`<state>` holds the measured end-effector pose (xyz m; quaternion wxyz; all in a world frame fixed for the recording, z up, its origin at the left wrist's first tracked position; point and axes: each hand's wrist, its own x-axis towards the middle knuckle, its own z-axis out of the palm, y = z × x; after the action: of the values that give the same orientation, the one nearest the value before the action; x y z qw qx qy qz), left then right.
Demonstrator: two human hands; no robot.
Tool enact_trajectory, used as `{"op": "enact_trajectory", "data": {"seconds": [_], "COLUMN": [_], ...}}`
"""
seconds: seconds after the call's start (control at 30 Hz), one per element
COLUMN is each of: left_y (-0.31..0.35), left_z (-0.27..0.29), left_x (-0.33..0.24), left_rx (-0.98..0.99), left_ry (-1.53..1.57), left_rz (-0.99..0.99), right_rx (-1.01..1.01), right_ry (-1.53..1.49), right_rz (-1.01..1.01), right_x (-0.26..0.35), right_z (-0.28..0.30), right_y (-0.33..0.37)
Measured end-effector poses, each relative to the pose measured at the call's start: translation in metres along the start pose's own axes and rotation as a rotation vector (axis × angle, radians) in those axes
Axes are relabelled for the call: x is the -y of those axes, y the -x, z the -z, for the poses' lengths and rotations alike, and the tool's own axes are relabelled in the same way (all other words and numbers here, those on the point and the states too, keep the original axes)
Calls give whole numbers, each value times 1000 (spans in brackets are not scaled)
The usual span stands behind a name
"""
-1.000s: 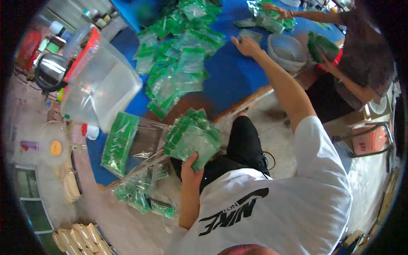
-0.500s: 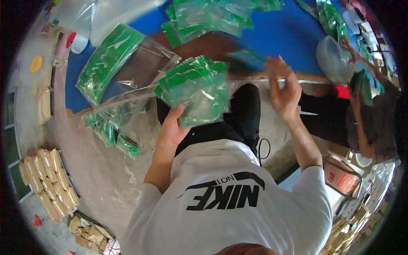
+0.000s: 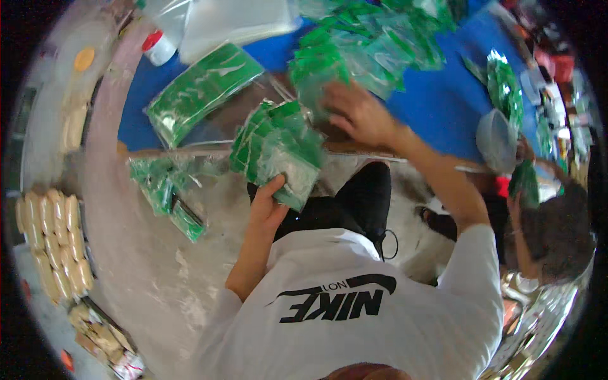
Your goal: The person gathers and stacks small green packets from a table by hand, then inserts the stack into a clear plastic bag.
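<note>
The left hand (image 3: 269, 202) grips a fanned stack (image 3: 275, 142) of green packets by its near edge, thumb on top, probably to leave the far edges free. Beyond it, the blurred right hand (image 3: 361, 115) is over the table (image 3: 430, 111) beside the pile (image 3: 380, 50); whether it grips a packet I cannot tell. Well to its right, a tub (image 3: 496, 147) shows no clear contents.

The fanned packets (image 3: 278, 139) near the centre are thin, glossy plastic, green and clear, as is the heap (image 3: 386, 47) at one o'clock; the large bag (image 3: 206, 92) between ten and eleven is slick film (glare catches its creases). The blue tabletop (image 3: 437, 104) looks smooth, the shirt (image 3: 411, 339) towards five matt cloth, the floor (image 3: 145, 266) at eight rough.
</note>
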<state>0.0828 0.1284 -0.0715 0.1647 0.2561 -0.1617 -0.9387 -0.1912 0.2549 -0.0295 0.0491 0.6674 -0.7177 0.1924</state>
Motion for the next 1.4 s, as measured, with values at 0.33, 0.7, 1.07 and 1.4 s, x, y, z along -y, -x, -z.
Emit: {"op": "enact_trajectory", "data": {"seconds": [0.33,0.7,1.07,1.4], "left_y": [2,-15,2,4], "left_z": [23,90,24,25], "left_x": [-5,16,22,18], "left_rx": [-120,212,177,59], "left_ry": [-103,408,3,76], "left_rz": [67,269,88,51], "right_rx": [-11,-664,79,8], "right_ry": [14,-948,-705,141], "right_rz": [-19,-871,-647,41], "right_x": [12,98,83,59], "right_z": [9,15,25,3], "right_y": [-8,38,27,12]}}
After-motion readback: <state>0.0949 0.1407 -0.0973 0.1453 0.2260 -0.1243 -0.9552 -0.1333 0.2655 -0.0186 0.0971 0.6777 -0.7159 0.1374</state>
